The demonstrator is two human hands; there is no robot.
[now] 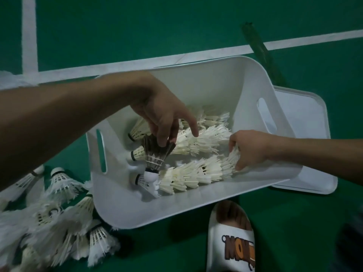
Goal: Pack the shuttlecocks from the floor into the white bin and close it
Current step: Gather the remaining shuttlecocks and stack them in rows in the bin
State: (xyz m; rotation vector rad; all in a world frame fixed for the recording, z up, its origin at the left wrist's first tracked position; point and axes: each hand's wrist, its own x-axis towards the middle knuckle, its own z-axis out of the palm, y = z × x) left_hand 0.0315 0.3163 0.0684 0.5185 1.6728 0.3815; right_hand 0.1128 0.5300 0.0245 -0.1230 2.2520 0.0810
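**Where white lines (29,36) cross the green floor (137,26), a white bin (196,209) stands open**

The lid (306,134) lies on the floor at the bin's right end, partly hidden by it. Over the bin the left hand (161,114) pinches a dark-feathered shuttlecock (155,156); the right hand (249,150) grips the end of a row of white shuttlecocks (188,175) inside. A heap of shuttlecocks (59,218) lies on the floor at left. A white slipper (216,228) bears brown lettering (237,250), only partly readable.

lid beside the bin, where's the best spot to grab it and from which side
Grip the lid by its free right rim, coming from the right. It lies flat on the floor with its left part under the white bin, so the right rim sits clear of the bin.
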